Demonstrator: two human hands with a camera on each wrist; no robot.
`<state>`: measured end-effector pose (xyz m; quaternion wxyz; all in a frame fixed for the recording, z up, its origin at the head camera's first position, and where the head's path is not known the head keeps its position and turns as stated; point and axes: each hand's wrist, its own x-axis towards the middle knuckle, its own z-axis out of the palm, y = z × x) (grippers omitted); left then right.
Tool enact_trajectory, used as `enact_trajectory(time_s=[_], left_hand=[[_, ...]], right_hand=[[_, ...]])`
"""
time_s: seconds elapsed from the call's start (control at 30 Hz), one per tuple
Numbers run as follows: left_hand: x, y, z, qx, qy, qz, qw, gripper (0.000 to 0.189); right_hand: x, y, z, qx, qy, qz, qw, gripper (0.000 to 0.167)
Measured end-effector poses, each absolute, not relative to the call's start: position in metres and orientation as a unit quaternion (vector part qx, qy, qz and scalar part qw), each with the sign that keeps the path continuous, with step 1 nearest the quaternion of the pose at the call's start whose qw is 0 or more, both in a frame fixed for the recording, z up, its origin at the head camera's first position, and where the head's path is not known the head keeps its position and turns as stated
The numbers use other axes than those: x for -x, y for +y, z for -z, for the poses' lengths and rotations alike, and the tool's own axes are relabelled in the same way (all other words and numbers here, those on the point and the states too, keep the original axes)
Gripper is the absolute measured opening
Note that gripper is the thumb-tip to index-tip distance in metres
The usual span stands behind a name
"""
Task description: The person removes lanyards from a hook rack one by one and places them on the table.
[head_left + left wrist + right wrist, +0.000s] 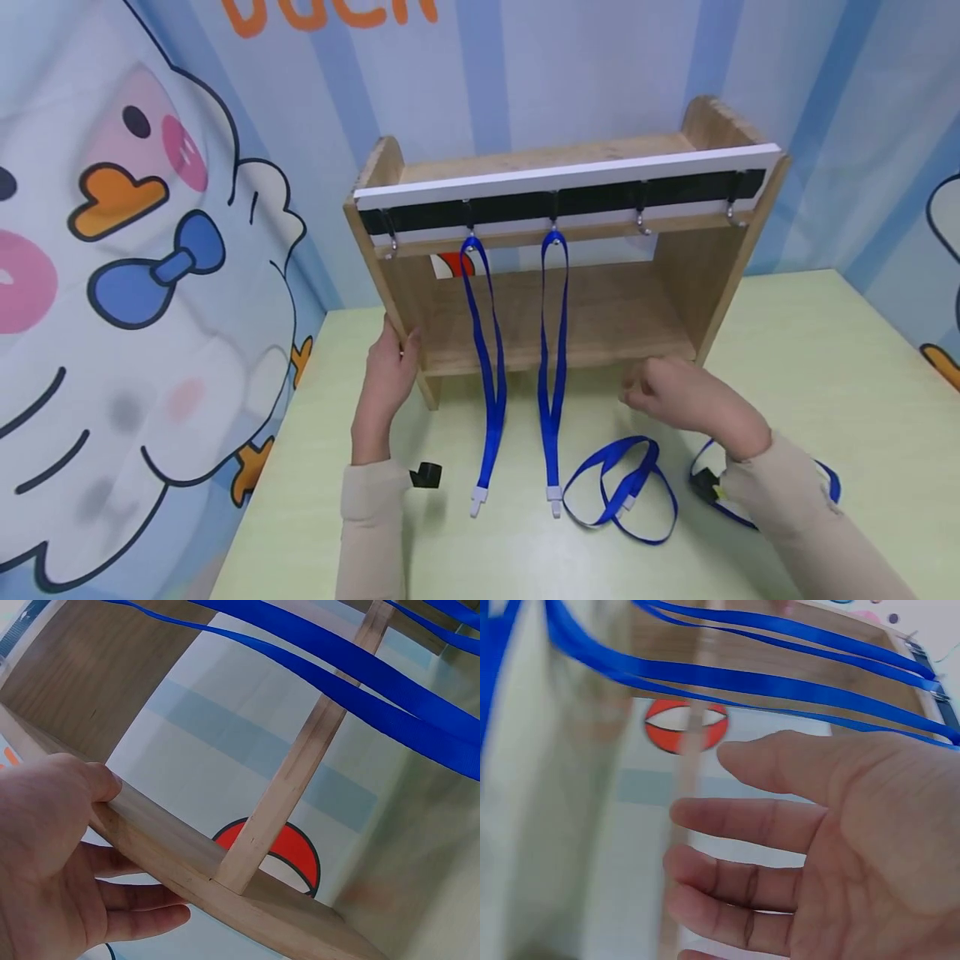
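Observation:
My left hand (390, 367) grips the left side panel of a wooden shelf (562, 308). In the left wrist view its thumb lies over the panel's edge, with the fingers on the outer face. Two blue lanyards, a left one (491, 408) and a right one (551, 392), hang from hooks on the shelf's front rail (600, 200), their white clips lowest. Holding nothing, my right hand (667, 392) hovers before the shelf's lower right front, fingers loosely bent. Below it a coiled blue lanyard (611, 454) lies on the table.
Another blue lanyard (832, 483) lies on the table (870, 367), partly hidden under my right sleeve. Several metal hooks line the rail; the far left hook (392, 246) and the two right ones carry nothing. A cartoon-printed cloth (600, 67) hangs behind.

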<state>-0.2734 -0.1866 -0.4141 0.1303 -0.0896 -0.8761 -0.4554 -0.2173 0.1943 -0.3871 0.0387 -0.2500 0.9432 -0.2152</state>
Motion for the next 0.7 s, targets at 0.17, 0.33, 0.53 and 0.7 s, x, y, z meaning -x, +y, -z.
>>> enact_trajectory(time_s=[0.17, 0.33, 0.53, 0.7], left_hand=[[0.273, -0.186, 0.416, 0.091, -0.878, 0.451, 0.131, 0.056], [0.273, -0.186, 0.415, 0.089, -0.877, 0.453, 0.132, 0.056], [0.274, -0.186, 0.414, 0.087, -0.878, 0.452, 0.131, 0.057], [0.274, -0.186, 0.415, 0.088, -0.877, 0.452, 0.134, 0.056]], right_hand=[[0.224, 0.183, 0.359, 0.246, 0.944, 0.219, -0.022, 0.015], [0.226, 0.165, 0.335, 0.246, 0.936, 0.238, -0.086, 0.014], [0.226, 0.142, 0.307, 0.264, 0.911, 0.270, -0.168, 0.024], [0.224, 0.126, 0.287, 0.252, 0.902, 0.267, -0.228, 0.028]])
